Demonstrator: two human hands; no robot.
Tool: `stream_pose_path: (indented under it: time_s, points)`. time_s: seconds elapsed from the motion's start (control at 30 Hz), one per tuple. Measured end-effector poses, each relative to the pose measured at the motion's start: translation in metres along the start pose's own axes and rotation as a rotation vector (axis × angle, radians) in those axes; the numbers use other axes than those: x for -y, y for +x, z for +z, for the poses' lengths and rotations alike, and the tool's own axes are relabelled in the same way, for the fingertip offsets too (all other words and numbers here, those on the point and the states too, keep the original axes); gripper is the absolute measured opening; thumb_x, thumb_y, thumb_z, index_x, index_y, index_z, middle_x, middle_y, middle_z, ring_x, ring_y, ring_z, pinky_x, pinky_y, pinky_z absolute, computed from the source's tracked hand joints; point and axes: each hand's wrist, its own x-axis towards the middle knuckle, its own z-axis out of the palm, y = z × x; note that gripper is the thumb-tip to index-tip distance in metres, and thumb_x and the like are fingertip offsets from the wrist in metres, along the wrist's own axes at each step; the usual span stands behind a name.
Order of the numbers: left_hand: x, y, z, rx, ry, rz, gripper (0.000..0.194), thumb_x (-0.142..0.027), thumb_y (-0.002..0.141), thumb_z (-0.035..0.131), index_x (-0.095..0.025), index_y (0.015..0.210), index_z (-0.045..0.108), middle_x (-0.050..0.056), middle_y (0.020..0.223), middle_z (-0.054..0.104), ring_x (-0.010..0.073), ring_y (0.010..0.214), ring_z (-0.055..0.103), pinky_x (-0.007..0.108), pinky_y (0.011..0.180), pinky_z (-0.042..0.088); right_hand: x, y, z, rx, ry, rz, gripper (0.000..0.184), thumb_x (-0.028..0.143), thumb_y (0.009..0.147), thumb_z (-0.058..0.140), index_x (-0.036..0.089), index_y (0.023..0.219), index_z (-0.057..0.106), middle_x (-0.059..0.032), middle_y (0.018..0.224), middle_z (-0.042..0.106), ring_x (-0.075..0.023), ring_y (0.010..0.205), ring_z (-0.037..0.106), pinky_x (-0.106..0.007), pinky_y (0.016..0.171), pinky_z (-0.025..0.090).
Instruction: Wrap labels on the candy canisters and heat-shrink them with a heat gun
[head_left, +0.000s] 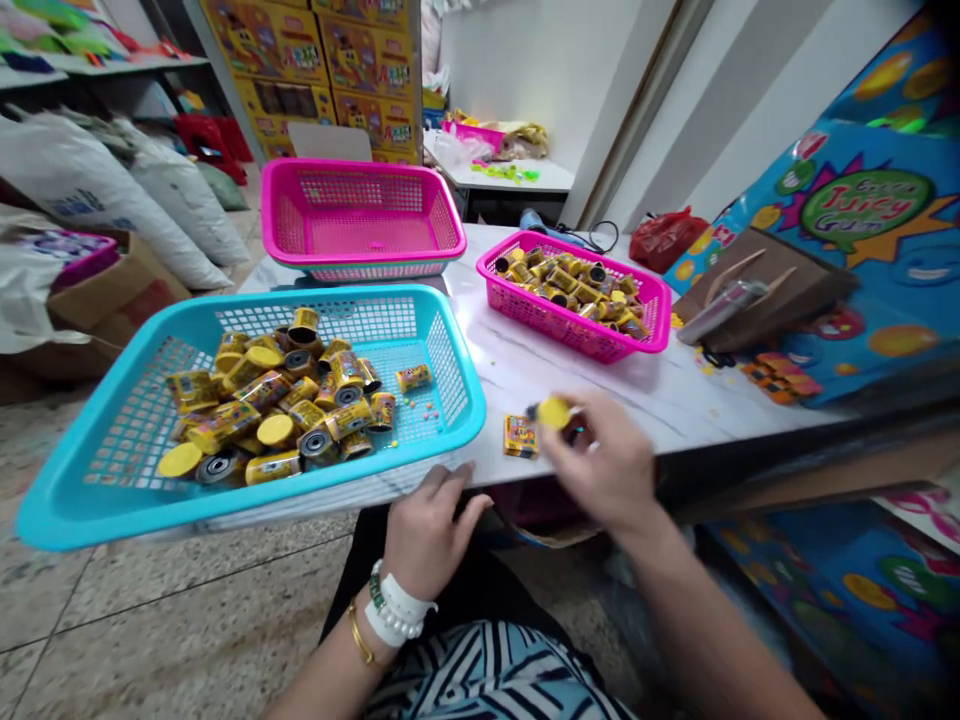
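Observation:
My right hand [604,460] is closed around a small canister with a yellow end [553,413], just above the table's front edge. Something dark and shiny shows between its fingers, too blurred to make out. Beside that hand, a flat yellow printed packet [520,436] lies on the table. My left hand [431,530] rests at the table edge, thumb apart and fingers stretched, holding nothing. Left of it, a turquoise basket [469,400] contains many yellow-labelled canisters [277,430] in a heap, plus one lying apart and a few tiny coloured balls.
A pink basket [585,342] full of similar canisters stands at the back right. Another pink basket [360,235] sits behind the turquoise one. To the right are a brown cardboard holder [780,285] and a blue printed carton [885,240]. Stacked yellow cartons [270,50] rise behind.

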Motion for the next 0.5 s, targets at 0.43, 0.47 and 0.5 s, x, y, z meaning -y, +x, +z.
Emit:
stream_pose_path:
  time_s: [0.43, 0.47, 0.5]
  points:
    - [-0.025, 0.066, 0.039, 0.328, 0.163, 0.266, 0.017, -0.015, 0.096, 0.049, -0.013, 0.096, 0.065, 0.008, 0.097, 0.063, 0.0227, 0.091, 0.054, 0.035, 0.086, 0.050, -0.123, 0.026, 0.016, 0.145, -0.209, 0.343, 0.027, 0.041, 0.075, 0.066, 0.019, 0.089, 0.072, -0.0050, 0.081, 0.071, -0.0203, 0.071, 0.063, -0.033, 0.070, 0.046]
    - [-0.025, 0.066, 0.039, 0.316, 0.161, 0.273, 0.016, -0.014, 0.096, 0.048, -0.013, 0.093, 0.064, 0.009, 0.094, 0.061, 0.0230, 0.089, 0.054, 0.036, 0.085, 0.050, -0.122, 0.025, 0.016, 0.160, -0.201, 0.359, 0.027, 0.042, 0.075, 0.067, 0.019, 0.088, 0.072, -0.0043, 0.078, 0.070, -0.0200, 0.070, 0.063, -0.032, 0.068, 0.045]
    - [-0.025, 0.065, 0.039, 0.300, 0.155, 0.265, 0.017, -0.013, 0.096, 0.047, -0.013, 0.090, 0.063, 0.009, 0.092, 0.060, 0.0230, 0.087, 0.053, 0.036, 0.083, 0.050, -0.123, 0.026, 0.015, 0.179, -0.193, 0.367, 0.028, 0.043, 0.075, 0.067, 0.019, 0.088, 0.072, -0.0039, 0.076, 0.070, -0.0198, 0.069, 0.063, -0.032, 0.067, 0.045]
